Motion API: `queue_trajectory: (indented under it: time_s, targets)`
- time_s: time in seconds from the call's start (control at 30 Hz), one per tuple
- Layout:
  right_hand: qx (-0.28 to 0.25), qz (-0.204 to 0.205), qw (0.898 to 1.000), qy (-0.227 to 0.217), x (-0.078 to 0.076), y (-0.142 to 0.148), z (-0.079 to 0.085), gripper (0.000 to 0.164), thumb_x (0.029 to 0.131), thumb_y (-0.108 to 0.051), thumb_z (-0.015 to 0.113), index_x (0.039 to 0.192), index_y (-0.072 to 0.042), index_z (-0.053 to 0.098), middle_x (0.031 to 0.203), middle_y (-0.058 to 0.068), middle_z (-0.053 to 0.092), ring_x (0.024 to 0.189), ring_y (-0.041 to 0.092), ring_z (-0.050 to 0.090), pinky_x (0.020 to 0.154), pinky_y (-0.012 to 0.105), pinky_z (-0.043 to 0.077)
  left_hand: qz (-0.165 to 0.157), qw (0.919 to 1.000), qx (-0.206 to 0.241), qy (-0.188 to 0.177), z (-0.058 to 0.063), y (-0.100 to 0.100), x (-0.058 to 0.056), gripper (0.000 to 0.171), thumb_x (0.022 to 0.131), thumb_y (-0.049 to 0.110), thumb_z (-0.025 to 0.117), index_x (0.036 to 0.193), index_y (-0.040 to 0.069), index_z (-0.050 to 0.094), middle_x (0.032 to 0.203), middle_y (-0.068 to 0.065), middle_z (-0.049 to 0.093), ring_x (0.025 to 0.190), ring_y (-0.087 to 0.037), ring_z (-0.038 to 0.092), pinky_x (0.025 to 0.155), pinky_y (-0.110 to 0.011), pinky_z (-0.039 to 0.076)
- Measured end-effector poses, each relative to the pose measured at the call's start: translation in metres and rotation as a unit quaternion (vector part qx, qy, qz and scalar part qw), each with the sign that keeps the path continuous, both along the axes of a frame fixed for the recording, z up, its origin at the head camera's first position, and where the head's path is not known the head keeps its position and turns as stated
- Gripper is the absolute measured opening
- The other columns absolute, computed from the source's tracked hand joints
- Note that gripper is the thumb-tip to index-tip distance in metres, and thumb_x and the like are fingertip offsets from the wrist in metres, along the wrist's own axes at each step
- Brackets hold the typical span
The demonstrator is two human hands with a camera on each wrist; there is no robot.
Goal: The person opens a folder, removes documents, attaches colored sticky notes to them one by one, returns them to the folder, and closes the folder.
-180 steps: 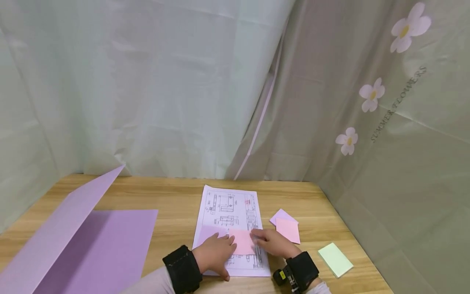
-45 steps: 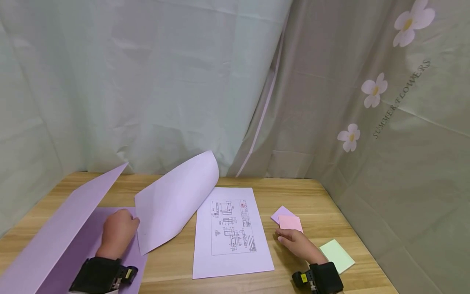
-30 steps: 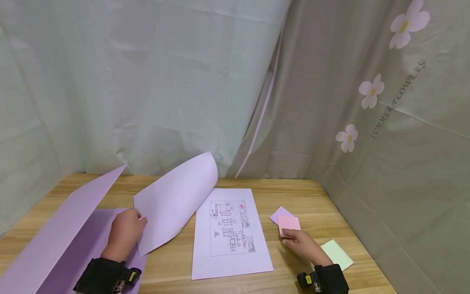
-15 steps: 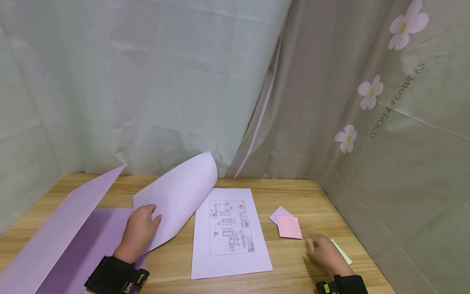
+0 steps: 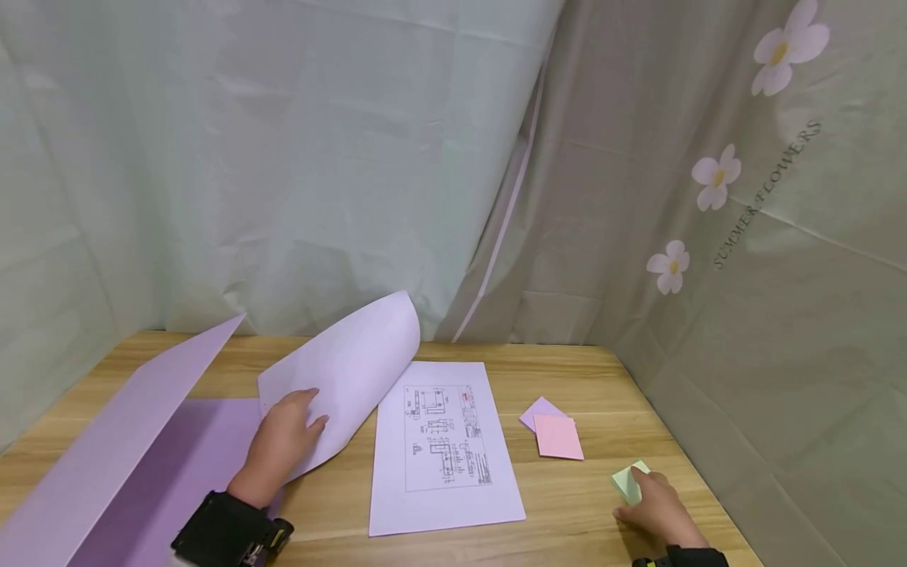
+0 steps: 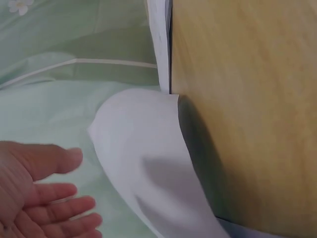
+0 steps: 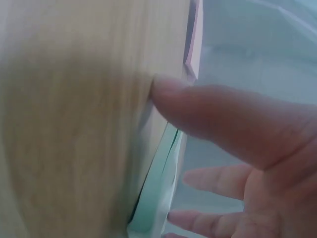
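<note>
Green note pad [image 5: 625, 483]: on the tabletop [image 5: 567, 512], well right of the printed sheet [image 5: 446, 449]. Right hand [image 5: 659, 504]: right of that sheet, partly covering the pad, thumb and fingers spread. Left hand [image 5: 283, 441]: left of the sheet, in front of the curled paper [image 5: 354, 374], thumb and fingers spread. Pink note pad [image 5: 558, 437]: just right of the sheet, wood showing between. Purple folder [image 5: 127, 429]: left of the sheet, flap raised. Tabletop edges: one behind the sheet, one far right.
</note>
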State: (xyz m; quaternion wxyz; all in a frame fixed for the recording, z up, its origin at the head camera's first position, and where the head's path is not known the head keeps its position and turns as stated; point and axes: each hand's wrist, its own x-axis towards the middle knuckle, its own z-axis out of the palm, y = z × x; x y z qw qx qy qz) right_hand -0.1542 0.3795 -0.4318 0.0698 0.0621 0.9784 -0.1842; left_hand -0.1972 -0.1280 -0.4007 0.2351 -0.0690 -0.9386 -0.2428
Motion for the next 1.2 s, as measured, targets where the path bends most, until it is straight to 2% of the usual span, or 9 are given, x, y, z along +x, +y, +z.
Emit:
queue_trajectory:
  time_s: [0.23, 0.47, 0.63, 0.8, 0.97, 1.2]
  targets:
    - [-0.009, -0.008, 1.000, 0.014, 0.004, 0.009, -0.004, 0.081, 0.064, -0.037, 0.077, 0.121, 0.011, 0.044, 0.113, 0.038, 0.041, 0.095, 0.041, 0.047, 0.078, 0.052, 0.042, -0.051, 0.9979, -0.038, -0.003, -0.005, 0.002, -0.002, 0.047, 0.070, 0.005, 0.071, 0.111, -0.012, 0.054, 0.113, -0.029, 0.055, 0.110, -0.043, 0.048, 0.090, -0.052, 0.040]
    - [-0.017, -0.006, 1.000, 0.024, 0.004, 0.017, -0.004, 0.075, 0.065, -0.037, 0.076, 0.119, 0.006, 0.047, 0.107, 0.035, 0.045, 0.087, 0.040, 0.047, 0.070, 0.047, 0.044, -0.096, 0.9932, -0.062, 0.021, -0.009, 0.004, -0.004, 0.045, 0.070, 0.005, 0.072, 0.109, -0.010, 0.056, 0.110, -0.027, 0.057, 0.107, -0.040, 0.052, 0.088, -0.049, 0.043]
    - [-0.008, -0.009, 1.000, 0.016, 0.001, 0.021, -0.003, 0.069, 0.067, -0.033, 0.076, 0.118, 0.005, 0.049, 0.106, 0.034, 0.049, 0.090, 0.038, 0.050, 0.074, 0.049, 0.043, -0.124, 0.9897, -0.072, 0.009, -0.008, 0.006, -0.003, 0.041, 0.072, 0.006, 0.070, 0.108, -0.009, 0.058, 0.108, -0.025, 0.059, 0.105, -0.038, 0.054, 0.088, -0.047, 0.044]
    - [-0.005, -0.020, 1.000, 0.000, -0.001, 0.021, -0.001, 0.072, 0.065, -0.038, 0.076, 0.118, 0.002, 0.050, 0.104, 0.031, 0.052, 0.087, 0.037, 0.051, 0.071, 0.048, 0.043, -0.132, 0.9889, -0.065, -0.022, -0.008, 0.008, 0.000, 0.039, 0.076, 0.008, 0.067, 0.111, -0.006, 0.057, 0.111, -0.023, 0.059, 0.107, -0.037, 0.054, 0.089, -0.047, 0.043]
    - [0.005, -0.025, 1.000, -0.010, 0.000, 0.018, 0.001, 0.067, 0.063, -0.039, 0.076, 0.114, -0.002, 0.053, 0.099, 0.025, 0.054, 0.082, 0.033, 0.051, 0.067, 0.046, 0.043, -0.138, 0.9877, -0.067, -0.031, -0.008, 0.010, 0.000, 0.036, 0.077, 0.008, 0.066, 0.110, -0.006, 0.058, 0.110, -0.021, 0.060, 0.106, -0.036, 0.054, 0.090, -0.046, 0.043]
    - [-0.017, -0.007, 1.000, 0.009, 0.002, 0.006, 0.002, 0.066, 0.065, -0.028, 0.073, 0.118, 0.001, 0.049, 0.104, 0.023, 0.057, 0.085, 0.028, 0.052, 0.073, 0.044, 0.044, -0.151, 0.9851, -0.069, -0.046, -0.009, 0.013, 0.001, 0.033, 0.078, 0.007, 0.064, 0.108, -0.006, 0.059, 0.107, -0.020, 0.061, 0.103, -0.034, 0.056, 0.089, -0.045, 0.044]
